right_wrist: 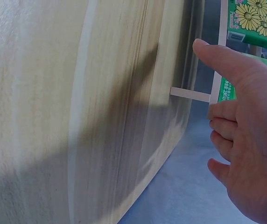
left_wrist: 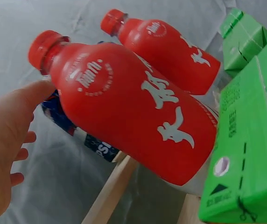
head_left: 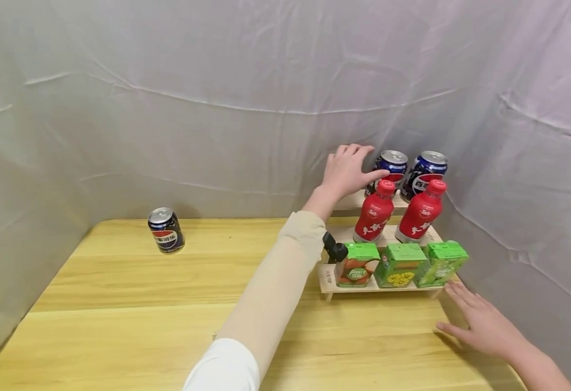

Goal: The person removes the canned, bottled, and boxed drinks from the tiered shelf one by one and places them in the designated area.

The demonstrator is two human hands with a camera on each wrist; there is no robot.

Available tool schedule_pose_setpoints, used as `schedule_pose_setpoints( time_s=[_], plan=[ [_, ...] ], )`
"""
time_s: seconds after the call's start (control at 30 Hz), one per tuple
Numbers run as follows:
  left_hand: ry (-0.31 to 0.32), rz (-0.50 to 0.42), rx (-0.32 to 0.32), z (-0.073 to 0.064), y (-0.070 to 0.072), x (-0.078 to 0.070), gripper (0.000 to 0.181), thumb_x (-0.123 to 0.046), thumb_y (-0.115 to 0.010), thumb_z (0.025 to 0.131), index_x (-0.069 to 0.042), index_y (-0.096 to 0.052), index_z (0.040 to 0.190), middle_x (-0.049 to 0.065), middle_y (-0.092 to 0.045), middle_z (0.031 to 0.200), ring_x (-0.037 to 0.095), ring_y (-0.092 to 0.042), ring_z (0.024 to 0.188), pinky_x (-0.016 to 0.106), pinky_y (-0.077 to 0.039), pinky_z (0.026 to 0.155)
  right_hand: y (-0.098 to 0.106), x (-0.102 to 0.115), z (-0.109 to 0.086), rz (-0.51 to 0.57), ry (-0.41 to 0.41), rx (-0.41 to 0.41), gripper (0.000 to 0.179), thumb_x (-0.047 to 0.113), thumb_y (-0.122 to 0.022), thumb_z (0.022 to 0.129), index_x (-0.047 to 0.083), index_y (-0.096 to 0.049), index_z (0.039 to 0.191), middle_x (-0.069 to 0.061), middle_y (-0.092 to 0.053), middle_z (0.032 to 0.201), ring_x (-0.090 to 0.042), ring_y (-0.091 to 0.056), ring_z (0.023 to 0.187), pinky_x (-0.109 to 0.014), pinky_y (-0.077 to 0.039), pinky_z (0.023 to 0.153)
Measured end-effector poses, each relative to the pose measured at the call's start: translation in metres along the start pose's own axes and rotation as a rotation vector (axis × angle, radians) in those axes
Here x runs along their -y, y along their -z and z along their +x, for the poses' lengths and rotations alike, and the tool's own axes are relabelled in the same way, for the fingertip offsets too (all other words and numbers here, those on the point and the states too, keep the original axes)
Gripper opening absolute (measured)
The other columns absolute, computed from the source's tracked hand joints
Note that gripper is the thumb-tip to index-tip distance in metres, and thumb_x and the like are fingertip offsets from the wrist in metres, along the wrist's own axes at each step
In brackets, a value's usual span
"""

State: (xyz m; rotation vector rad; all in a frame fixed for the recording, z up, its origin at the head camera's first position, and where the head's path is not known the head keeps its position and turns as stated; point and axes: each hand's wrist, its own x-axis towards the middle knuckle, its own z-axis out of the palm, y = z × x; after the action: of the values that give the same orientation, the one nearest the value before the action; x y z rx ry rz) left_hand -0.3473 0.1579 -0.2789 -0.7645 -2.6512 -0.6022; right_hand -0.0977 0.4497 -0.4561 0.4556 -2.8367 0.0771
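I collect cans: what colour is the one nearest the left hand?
The can is dark blue with red and white, clearest in head view.

On the desk [head_left: 119, 336], before a curtain [head_left: 217, 108], a lone can [head_left: 166, 234] stands well left of a tiered rack [head_left: 327, 276], which carries three cartons [head_left: 402, 265] on its front tier, two bottles [head_left: 375, 214] behind them on the middle, and two cans [head_left: 426, 172] behind those at the rear.

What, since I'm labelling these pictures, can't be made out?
Lower front of the left shelf can: head view, hidden by the left red bottle.
Whether the left hand touches that can: left wrist view, can mostly behind that bottle.
Rest of the flowered carton: right wrist view, cut off by the edge.
Its small print: head view, too small.
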Motion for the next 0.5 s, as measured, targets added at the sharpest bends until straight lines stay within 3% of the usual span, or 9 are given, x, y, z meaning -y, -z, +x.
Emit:
schedule_pose_setpoints(
  time_s=[0.5],
  plan=[
    [-0.019, 0.087, 0.078, 0.015, -0.010, -0.009, 0.086, -0.085, -0.047, 0.075, -0.036, -0.040, 0.146, -0.011, -0.046, 0.146, 0.013, -0.037, 0.134, 0.035, -0.033, 0.106, 0.001, 0.005, 0.002, 0.003, -0.006, 0.020, 0.090, 0.044, -0.075, 0.080, -0.008, -0.039, 0.143, -0.028, -0.039, 0.149, 0.018, 0.016, 0.132, -0.006, 0.017, 0.105]
  ],
)
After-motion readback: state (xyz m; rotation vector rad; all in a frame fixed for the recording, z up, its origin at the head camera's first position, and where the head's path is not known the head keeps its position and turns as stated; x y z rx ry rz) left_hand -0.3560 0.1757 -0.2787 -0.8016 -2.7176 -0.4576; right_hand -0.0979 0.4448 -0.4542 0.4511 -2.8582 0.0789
